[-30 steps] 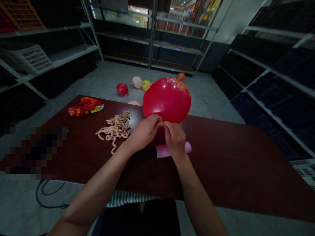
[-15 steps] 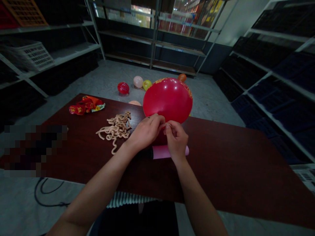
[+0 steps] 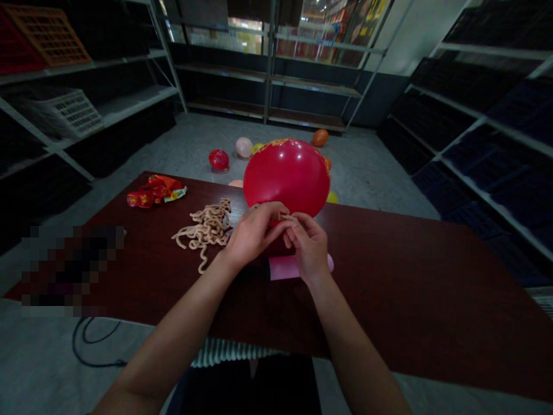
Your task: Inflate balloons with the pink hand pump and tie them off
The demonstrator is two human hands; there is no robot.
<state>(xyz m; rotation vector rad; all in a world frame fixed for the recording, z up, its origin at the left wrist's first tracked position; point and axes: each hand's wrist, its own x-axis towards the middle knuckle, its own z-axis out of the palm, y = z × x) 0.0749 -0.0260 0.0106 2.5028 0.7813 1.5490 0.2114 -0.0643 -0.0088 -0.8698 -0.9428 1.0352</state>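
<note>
A large inflated red balloon (image 3: 286,178) with gold print stands just beyond my hands, its neck end toward me. My left hand (image 3: 258,227) is closed, fingertips pinched at the balloon's neck. Against it my right hand (image 3: 309,242) is closed too, thumb and fingers pinching at the same place. A short beige strand (image 3: 285,217) shows between the fingertips; the neck itself is mostly hidden. Below my right hand lies a pink cylinder-shaped pump (image 3: 283,268) with a dark end, partly covered. To the left, a pile of wavy beige cords (image 3: 209,225) rests on the table.
The dark brown table (image 3: 389,288) carries a crumpled red and orange packet (image 3: 155,191) at its far left. Beyond it, a small red balloon (image 3: 219,159), a white balloon (image 3: 244,147) and an orange balloon (image 3: 320,138) lie on the floor. Shelving racks (image 3: 311,86) surround the area.
The red balloon has shifted slightly left and tipped. My fingers have moved at its neck, and a beige strand now shows between them. The camera view has shifted slightly.
</note>
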